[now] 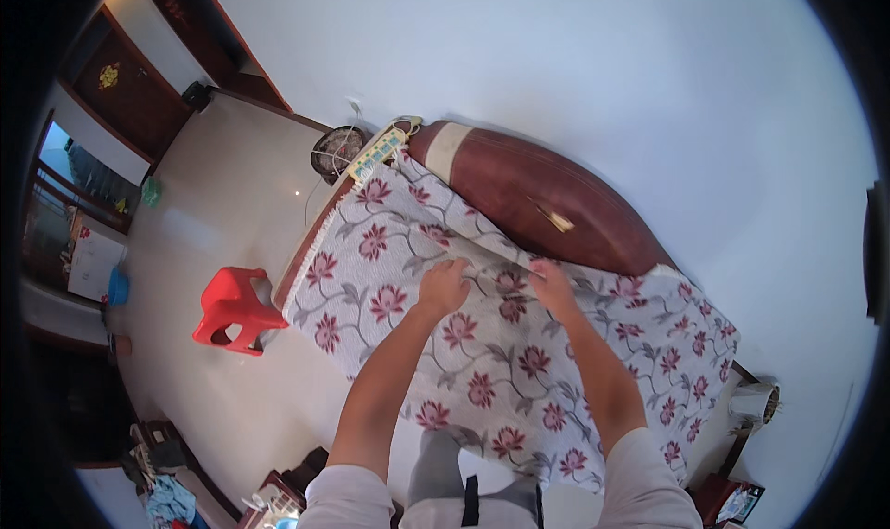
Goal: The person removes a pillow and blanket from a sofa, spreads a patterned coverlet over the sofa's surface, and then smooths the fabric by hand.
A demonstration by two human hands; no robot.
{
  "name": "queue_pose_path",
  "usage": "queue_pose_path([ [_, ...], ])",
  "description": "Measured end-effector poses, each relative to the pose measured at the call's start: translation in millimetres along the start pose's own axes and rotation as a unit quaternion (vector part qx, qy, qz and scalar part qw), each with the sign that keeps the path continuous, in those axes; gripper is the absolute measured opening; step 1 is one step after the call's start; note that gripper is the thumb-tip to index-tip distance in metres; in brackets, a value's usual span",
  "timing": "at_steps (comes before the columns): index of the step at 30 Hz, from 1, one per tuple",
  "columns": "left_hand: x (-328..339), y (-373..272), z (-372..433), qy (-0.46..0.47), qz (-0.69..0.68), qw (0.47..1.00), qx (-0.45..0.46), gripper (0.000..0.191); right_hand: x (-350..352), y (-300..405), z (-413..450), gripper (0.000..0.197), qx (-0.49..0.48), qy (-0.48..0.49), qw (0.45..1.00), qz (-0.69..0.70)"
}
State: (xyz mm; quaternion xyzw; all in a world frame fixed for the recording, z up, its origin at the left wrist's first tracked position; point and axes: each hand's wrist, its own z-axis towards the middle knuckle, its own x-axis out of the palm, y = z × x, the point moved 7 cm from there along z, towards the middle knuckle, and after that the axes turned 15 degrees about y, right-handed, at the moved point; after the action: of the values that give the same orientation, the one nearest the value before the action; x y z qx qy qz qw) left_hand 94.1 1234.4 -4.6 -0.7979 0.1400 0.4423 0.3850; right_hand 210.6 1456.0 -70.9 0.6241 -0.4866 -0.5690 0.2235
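A white fabric cover (pixel 480 348) with dark red flowers and grey leaves lies over the seat of a brown leather sofa, rumpled towards the backrest. My left hand (pixel 445 285) is on or just above the cover's middle; whether its fingers grip the cloth cannot be told. Further right, my right hand (pixel 551 282) pinches a raised fold of the same cover. Behind both hands, the sofa's brown backrest (pixel 549 195) with a cream band stands bare against the wall. The cover's fringed edge runs along the left armrest.
A power strip (pixel 379 155) lies on the armrest, its cords near a dark round pot (pixel 338 152). A red plastic stool (pixel 236 311) stands on the floor left of the sofa. At the right end stands a white pot (pixel 752 400).
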Motion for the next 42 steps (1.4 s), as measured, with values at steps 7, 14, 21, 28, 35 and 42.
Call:
queue_pose_path([
  [7,-49,120,138,-0.036,0.054,0.997,0.038,0.031,-47,75,238,0.05,-0.05,-0.212,0.895,-0.389],
  [14,-58,172,257,-0.089,0.129,0.98,0.125,0.028,-49,79,295,0.049,0.003,-0.242,0.834,-0.496],
  [21,-5,225,296,0.025,0.288,0.957,0.035,0.027,-49,83,302,0.045,0.009,-0.224,0.851,-0.475],
  [28,8,276,263,0.11,0.322,0.927,-0.158,0.056,-55,81,307,0.045,0.01,-0.223,0.845,-0.487],
  [35,5,254,258,0.196,0.364,0.907,-0.084,0.017,-53,74,309,0.047,0.036,-0.206,0.844,-0.494],
  [42,-71,216,254,0.069,0.176,0.979,0.072,0.017,-53,73,308,0.048,0.052,-0.2,0.855,-0.476],
])
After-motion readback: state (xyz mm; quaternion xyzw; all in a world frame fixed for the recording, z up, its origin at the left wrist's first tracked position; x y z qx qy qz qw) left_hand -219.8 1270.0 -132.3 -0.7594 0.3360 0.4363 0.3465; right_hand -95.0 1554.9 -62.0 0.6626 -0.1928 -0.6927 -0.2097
